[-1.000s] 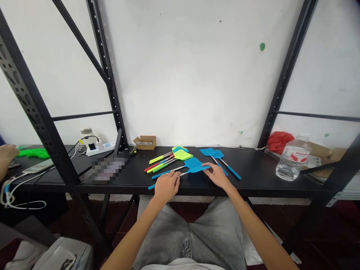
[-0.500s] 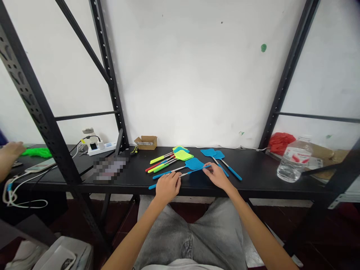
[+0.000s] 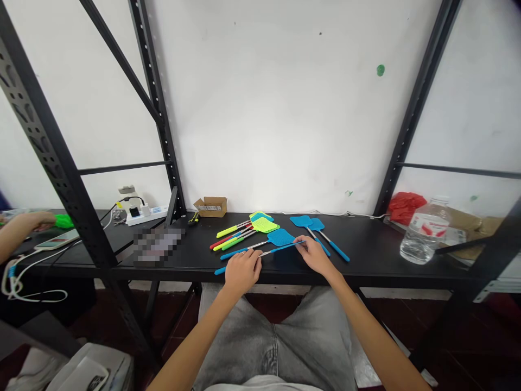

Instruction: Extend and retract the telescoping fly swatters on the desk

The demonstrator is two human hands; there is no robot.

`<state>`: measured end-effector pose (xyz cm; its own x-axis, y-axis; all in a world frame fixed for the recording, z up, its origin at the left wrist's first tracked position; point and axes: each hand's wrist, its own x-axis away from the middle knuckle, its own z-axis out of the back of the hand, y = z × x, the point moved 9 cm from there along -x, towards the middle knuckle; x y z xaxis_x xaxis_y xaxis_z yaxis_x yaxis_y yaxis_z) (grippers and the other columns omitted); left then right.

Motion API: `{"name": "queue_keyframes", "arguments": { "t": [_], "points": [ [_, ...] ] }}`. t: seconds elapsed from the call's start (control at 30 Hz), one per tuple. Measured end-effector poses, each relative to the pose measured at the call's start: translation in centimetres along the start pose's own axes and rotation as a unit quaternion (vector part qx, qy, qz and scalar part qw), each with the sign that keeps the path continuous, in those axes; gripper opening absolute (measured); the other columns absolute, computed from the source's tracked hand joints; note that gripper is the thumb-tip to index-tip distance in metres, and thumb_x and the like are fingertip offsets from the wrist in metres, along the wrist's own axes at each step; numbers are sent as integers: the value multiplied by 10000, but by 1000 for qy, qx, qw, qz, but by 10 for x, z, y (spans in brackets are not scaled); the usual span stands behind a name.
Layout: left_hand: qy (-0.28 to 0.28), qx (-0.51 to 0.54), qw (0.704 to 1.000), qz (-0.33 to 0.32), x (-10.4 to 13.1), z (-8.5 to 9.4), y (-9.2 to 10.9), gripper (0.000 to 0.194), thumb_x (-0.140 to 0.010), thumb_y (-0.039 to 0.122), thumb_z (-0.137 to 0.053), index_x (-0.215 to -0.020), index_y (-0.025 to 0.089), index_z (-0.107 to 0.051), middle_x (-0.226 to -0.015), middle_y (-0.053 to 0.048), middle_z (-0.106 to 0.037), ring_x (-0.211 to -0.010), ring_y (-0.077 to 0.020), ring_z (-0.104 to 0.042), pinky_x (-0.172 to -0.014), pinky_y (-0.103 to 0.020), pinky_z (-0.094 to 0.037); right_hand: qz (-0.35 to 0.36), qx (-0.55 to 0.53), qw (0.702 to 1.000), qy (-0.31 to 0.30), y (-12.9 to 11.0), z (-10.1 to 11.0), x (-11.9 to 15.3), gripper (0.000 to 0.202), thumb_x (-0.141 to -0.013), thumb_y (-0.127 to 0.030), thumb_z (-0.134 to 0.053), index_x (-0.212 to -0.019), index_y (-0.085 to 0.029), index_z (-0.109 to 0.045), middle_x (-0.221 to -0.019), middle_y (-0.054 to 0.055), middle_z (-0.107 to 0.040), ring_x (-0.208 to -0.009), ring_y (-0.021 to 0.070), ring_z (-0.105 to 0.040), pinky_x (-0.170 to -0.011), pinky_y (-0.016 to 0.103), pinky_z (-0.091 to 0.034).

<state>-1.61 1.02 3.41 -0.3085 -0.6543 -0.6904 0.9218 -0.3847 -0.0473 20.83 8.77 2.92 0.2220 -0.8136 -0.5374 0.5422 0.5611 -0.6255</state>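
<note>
A blue fly swatter (image 3: 280, 248) spans my two hands at the front of the table, its head tilted nearly edge-on. My left hand (image 3: 243, 267) is closed around its handle and shaft; the blue handle end sticks out on the left. With thumb and fingers, my right hand (image 3: 313, 253) pinches the far edge of its head. Just behind lies another blue fly swatter (image 3: 280, 237). Farther back is a pile of yellow, green, red and blue fly swatters (image 3: 266, 225). Two blue fly swatters (image 3: 302, 221) lie to the right of it.
A small cardboard box (image 3: 211, 206) stands by the wall. On the right are a large water bottle (image 3: 425, 233) and a red plastic bag (image 3: 405, 206). Black rack posts rise on both sides. At far left, another person's hand (image 3: 38, 221) is beside something bright green (image 3: 64, 220).
My hands and the blue fly swatter between them have hardly moved. The other person's hand at far left has moved right, toward the green thing.
</note>
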Motion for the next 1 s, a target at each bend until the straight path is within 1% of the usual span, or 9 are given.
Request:
{"name": "queue_keyframes", "arguments": {
  "t": [0.2,0.37,0.87,1.0],
  "points": [
    [0,-12,1000,-3,0,-2,1,277,-1016,291,-428,-1117,237,-680,-1007,-61,-729,-792,-217,-664,-702,-331,-428,-12,0,1000,-4,-1,0,1,245,-917,-427,-547,-1022,-225,-638,-1022,85,-714,-920,243,-698,-821,368,-513],
    [0,-15,1000,-6,0,-1,1,265,-1018,288,-431,-1104,237,-676,-1001,-57,-730,-789,-216,-661,-699,-328,-419,-16,3,1000,-6,-1,0,1,254,-911,-430,-551,-1035,-223,-633,-1036,89,-715,-930,244,-702,-809,362,-518],
    [2,-29,1000,-11,0,-2,1,275,-1025,299,-417,-1114,243,-672,-997,-43,-729,-785,-213,-660,-696,-334,-423,-18,13,1000,-9,-1,0,1,245,-921,-419,-542,-1041,-221,-624,-1067,94,-717,-951,242,-703,-841,374,-518],
    [-1,-19,1000,-5,0,-2,1,290,-1024,296,-413,-1115,237,-682,-1002,-59,-727,-792,-211,-661,-704,-328,-433,-16,10,1000,-9,-3,0,1,246,-919,-418,-545,-1038,-223,-634,-1052,89,-720,-946,244,-702,-850,383,-519]
  ]
}}
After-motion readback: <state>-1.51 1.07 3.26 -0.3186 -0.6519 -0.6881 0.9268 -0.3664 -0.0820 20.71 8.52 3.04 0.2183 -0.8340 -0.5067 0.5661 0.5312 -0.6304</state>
